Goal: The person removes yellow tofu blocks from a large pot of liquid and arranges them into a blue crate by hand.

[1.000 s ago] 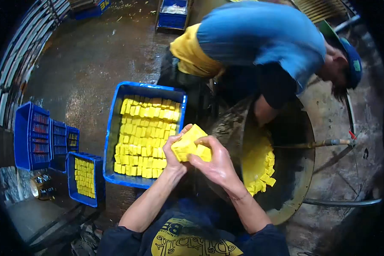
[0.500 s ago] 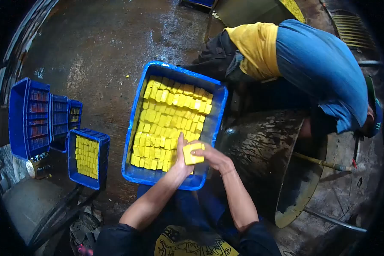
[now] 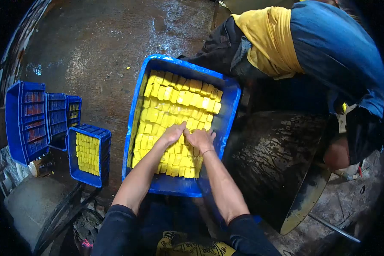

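1. Head view: left hand (image 3: 173, 133) and right hand (image 3: 199, 138) reach forward, fingertips close together, onto yellow blocks (image 3: 162, 117) inside the blue crate (image 3: 170, 186).
2. Whether they grip any is unclear.
3. Earlier, they clasped one nearer the crate's close end.

The brown floor (image 3: 109, 51) glistens in wet patches.

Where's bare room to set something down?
Mostly bare floor lies between the large crate and the smaller crate of blocks, widening beyond them. Inside the large one, a narrow strip seems free along its near wall; yellow blocks, left hand and right hand crowd the rest.
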